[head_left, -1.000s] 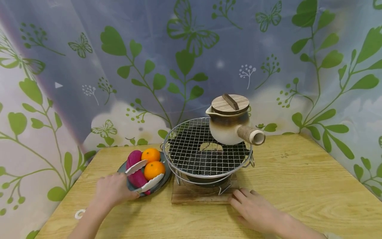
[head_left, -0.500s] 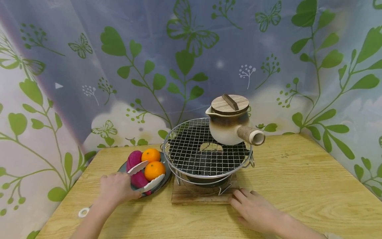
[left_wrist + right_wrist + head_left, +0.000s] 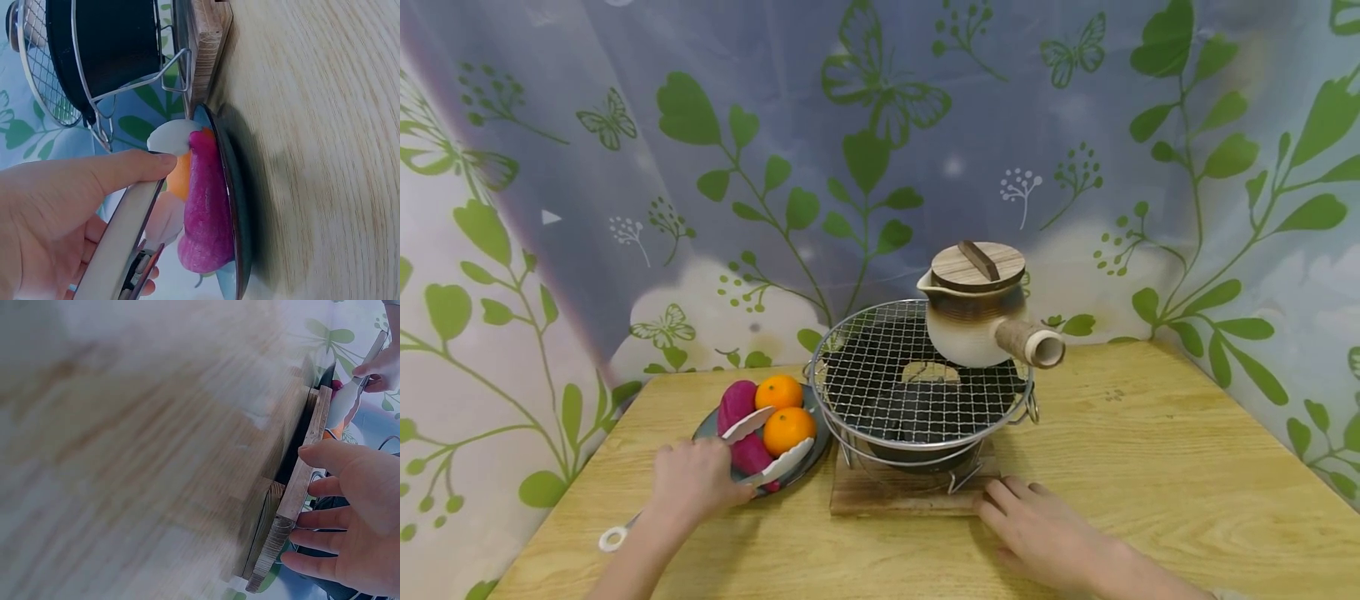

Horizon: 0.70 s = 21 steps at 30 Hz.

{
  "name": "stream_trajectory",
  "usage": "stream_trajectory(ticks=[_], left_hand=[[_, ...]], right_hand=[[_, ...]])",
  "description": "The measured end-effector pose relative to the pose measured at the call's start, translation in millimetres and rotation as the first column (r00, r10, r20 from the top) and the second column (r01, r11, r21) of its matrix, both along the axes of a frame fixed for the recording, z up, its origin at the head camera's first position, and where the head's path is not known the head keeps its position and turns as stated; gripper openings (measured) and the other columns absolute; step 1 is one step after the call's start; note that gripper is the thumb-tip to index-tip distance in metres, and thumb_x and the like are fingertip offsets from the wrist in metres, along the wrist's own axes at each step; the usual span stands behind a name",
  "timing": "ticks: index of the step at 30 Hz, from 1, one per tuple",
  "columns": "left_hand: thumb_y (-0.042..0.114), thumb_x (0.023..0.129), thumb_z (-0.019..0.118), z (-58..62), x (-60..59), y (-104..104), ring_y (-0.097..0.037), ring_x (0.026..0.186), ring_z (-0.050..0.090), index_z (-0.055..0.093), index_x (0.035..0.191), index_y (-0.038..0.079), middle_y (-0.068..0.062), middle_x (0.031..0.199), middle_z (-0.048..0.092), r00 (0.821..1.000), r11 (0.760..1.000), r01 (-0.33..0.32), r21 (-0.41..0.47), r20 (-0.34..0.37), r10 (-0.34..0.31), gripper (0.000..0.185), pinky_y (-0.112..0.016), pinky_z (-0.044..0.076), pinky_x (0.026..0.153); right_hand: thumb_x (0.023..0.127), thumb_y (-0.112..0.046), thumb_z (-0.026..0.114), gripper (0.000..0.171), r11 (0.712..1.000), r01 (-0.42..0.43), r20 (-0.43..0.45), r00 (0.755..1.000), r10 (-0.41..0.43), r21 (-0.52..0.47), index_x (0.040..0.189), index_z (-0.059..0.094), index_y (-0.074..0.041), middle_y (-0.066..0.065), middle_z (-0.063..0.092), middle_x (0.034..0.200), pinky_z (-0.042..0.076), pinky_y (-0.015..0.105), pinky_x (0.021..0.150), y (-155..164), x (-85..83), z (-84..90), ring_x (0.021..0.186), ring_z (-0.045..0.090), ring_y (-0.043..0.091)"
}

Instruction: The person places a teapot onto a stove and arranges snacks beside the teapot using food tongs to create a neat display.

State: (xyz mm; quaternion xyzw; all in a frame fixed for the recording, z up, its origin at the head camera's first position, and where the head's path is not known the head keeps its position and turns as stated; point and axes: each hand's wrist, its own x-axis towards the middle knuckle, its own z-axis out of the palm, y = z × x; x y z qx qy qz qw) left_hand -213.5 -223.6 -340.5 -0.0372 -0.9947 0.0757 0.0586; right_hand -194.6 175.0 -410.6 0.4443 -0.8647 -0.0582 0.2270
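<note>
A curtain printed with green leaves and butterflies is hanging behind a pale wooden table (image 3: 1150,467). On it a wire-mesh grill (image 3: 921,379) is sitting over a dark stove bowl, raised on a wooden board (image 3: 880,493), which looks placed there to keep heat off the tabletop. A ceramic side-handled pot (image 3: 977,312) with a wooden lid is standing on the mesh's far right part.

Just left of the board, a dark plate (image 3: 711,422) is carrying a purple sweet potato (image 3: 741,429) and two oranges (image 3: 787,429).

The left hand (image 3: 694,481) is gripping a pair of white-tipped tongs (image 3: 765,442), fingers curled round the arms, thumb along the upper one. The tips are spread apart and straddling the sweet potato beside the nearer orange; whether they are touching it I cannot tell.

The right hand (image 3: 1043,532) is lying relaxed, its straight fingertips (image 3: 312,453) pressing against the board's near right corner, seemingly steadying it.
</note>
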Motion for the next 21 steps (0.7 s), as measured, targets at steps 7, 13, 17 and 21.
stream_trajectory(ticks=[7,13,17,21], left_hand=[[0.053,0.063,0.074,-0.7,1.0,-2.7,-0.023,0.054,0.041,0.048,0.059,0.012,-0.004,0.057,0.043,1.0,0.998,-0.026,0.054,0.011,0.026,0.049,-0.035,0.034,0.051],[0.052,0.062,0.077,1.3,1.6,-6.4,-0.022,0.054,0.042,0.049,0.064,0.008,-0.005,0.059,0.043,0.999,0.998,-0.034,0.053,-0.015,0.035,0.052,-0.036,0.038,0.05],[0.052,0.062,0.077,3.4,3.6,-8.3,-0.022,0.056,0.043,0.051,0.068,0.006,-0.005,0.06,0.045,0.999,0.998,-0.03,0.061,-0.03,0.032,0.053,-0.037,0.039,0.05],[0.053,0.061,0.077,5.1,7.9,-9.8,-0.023,0.057,0.045,0.053,0.072,0.003,-0.006,0.062,0.048,0.998,0.997,-0.022,0.072,-0.054,0.026,0.056,-0.038,0.04,0.05]], right_hand=[[0.068,-0.037,0.075,0.054,1.0,0.015,0.022,1.0,-0.016,0.014,0.109,0.055,-0.009,0.006,0.051,0.103,0.049,0.035,0.066,-0.1,1.3,2.3,0.09,0.053,0.023],[0.067,-0.038,0.077,0.055,0.999,0.017,0.018,1.0,-0.018,0.033,0.109,0.054,-0.009,0.006,0.05,0.103,0.048,0.034,0.064,-0.7,0.4,4.2,0.089,0.053,0.023],[0.067,-0.037,0.076,0.055,0.999,0.018,0.014,1.0,-0.019,0.035,0.109,0.054,-0.009,0.007,0.05,0.103,0.048,0.034,0.064,-0.5,0.7,3.3,0.089,0.052,0.023],[0.067,-0.036,0.076,0.054,1.0,0.019,0.02,1.0,-0.019,0.023,0.11,0.054,-0.01,0.006,0.05,0.104,0.049,0.035,0.066,-0.4,1.9,2.0,0.091,0.052,0.023]])
